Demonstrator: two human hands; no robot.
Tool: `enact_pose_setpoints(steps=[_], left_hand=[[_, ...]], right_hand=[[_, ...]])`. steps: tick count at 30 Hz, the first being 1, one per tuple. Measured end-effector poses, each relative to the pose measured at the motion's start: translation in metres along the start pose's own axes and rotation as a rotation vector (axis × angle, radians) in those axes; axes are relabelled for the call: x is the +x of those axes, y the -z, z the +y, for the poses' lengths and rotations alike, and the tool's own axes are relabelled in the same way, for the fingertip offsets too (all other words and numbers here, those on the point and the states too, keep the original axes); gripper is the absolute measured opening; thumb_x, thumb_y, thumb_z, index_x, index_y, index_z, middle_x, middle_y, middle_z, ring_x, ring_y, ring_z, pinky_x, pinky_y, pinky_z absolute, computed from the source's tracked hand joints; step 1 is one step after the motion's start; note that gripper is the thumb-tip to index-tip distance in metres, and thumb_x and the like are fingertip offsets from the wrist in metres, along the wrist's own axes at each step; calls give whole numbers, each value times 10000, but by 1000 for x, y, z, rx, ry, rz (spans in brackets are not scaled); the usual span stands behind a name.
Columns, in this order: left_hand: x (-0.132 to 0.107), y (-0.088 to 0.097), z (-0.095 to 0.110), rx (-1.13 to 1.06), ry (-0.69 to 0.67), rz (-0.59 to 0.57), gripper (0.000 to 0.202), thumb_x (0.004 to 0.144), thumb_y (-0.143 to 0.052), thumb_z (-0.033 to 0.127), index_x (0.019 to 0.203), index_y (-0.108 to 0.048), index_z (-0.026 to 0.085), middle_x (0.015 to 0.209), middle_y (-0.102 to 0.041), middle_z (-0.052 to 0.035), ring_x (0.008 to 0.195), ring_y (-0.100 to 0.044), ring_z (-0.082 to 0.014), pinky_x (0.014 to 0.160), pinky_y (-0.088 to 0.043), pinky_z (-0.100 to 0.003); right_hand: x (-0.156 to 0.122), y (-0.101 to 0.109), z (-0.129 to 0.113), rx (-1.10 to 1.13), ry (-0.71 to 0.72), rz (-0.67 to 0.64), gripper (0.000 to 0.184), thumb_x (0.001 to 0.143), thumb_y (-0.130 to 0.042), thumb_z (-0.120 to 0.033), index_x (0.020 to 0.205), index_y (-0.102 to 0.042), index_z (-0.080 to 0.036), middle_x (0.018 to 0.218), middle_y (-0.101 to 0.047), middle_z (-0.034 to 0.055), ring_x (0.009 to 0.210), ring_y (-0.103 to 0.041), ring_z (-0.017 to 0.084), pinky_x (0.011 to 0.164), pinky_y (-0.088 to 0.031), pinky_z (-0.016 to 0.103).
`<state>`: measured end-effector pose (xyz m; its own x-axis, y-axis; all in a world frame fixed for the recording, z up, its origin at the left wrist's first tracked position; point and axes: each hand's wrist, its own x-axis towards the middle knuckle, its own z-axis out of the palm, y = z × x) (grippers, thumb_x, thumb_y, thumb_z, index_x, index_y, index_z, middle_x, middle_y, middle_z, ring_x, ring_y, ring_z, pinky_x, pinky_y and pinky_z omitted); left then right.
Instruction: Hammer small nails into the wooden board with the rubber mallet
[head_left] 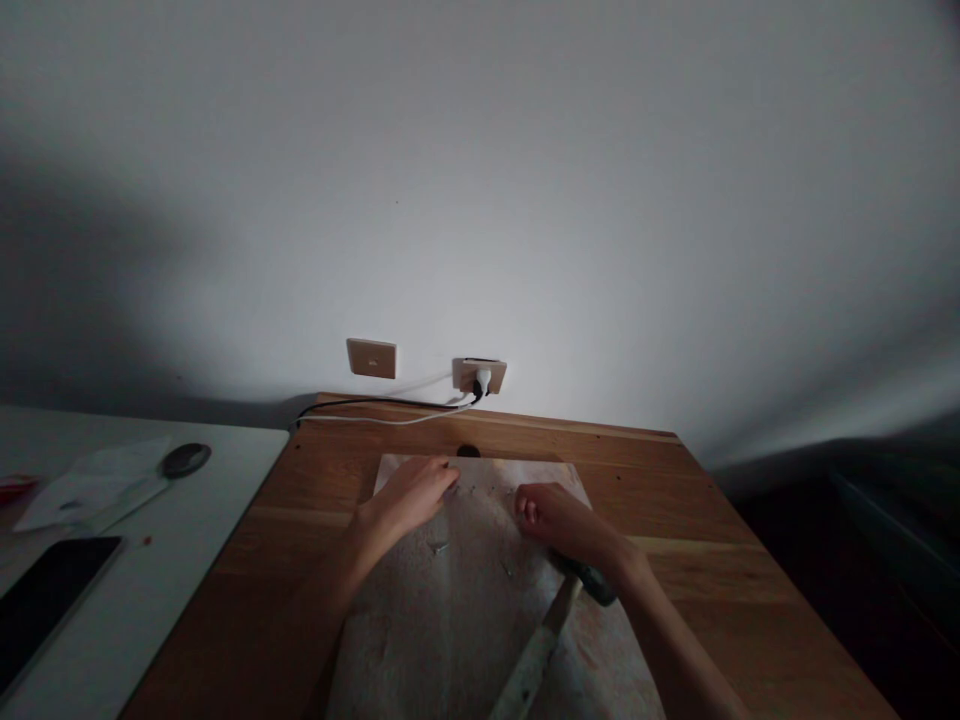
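A pale, worn board [442, 630] lies on the wooden table. My left hand [420, 485] rests on its far left part, fingers curled down; whatever may be between the fingertips is too small to make out. Over the board's far right part, my right hand [551, 515] is closed with the fingers folded in, and what it may hold is hidden. A hammer [536, 655] lies on the board below my right wrist, its dark head partly covered by the forearm. Small nail-like bits [439, 547] show on the board, several of them between the hands.
The wooden table [720, 600] meets a white wall with a socket [491, 375], plugs and cables [390, 403]. A second wall plate [371, 358] is left of it. On the white table [172, 580] at left lie a phone [56, 610], a plastic bag [105, 485] and a dark round object [186, 460].
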<state>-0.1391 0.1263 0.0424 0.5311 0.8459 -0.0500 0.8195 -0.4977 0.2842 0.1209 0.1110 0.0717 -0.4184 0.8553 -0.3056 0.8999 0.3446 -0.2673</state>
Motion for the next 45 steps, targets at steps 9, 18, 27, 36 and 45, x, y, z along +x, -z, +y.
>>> enact_pose_setpoints(steps=[9, 18, 27, 36, 45], left_hand=[[1, -2, -8, -9, 16, 0, 187, 876, -602, 55, 843, -733, 184, 961, -748, -79, 921, -713, -224, 804, -500, -291], [-3, 10, 10, -137, -23, 26, 93, 914, -641, 216, 867, -718, 194, 911, -746, -38, 835, -690, -191, 731, -449, -270], [-3, 6, 12, -130, -28, 28, 161, 922, -654, 237, 1068, -711, 201, 1123, -726, -77, 995, -708, -240, 809, -488, -299], [7, -14, 2, -58, -64, 27, 174, 863, -614, 54, 943, -703, 180, 1089, -726, -94, 1048, -697, -253, 900, -511, -315], [9, -10, 3, -39, -32, 5, 193, 888, -584, 45, 964, -715, 166, 1078, -740, -118, 1022, -714, -264, 888, -525, -330]], right_hand=[[23, -15, -12, -88, -184, 133, 302, 1059, -455, -240, 1101, -709, -82, 1138, -758, 223, 1094, -723, 298, 883, -484, 330], [30, -16, -22, -87, -161, 107, 268, 946, -500, -56, 1102, -715, -91, 1131, -760, 214, 1074, -727, 284, 847, -477, 306], [14, -6, -19, 106, 39, 16, 129, 959, -631, -217, 1041, -724, -180, 943, -792, 38, 872, -730, 173, 747, -474, 222], [45, -25, -41, -74, -158, 121, 213, 974, -527, -115, 1051, -726, -122, 1099, -766, 201, 1030, -751, 289, 790, -493, 307], [28, -16, -32, 33, 13, 51, 177, 900, -609, -107, 1017, -723, -177, 1008, -782, 70, 945, -732, 189, 773, -464, 234]])
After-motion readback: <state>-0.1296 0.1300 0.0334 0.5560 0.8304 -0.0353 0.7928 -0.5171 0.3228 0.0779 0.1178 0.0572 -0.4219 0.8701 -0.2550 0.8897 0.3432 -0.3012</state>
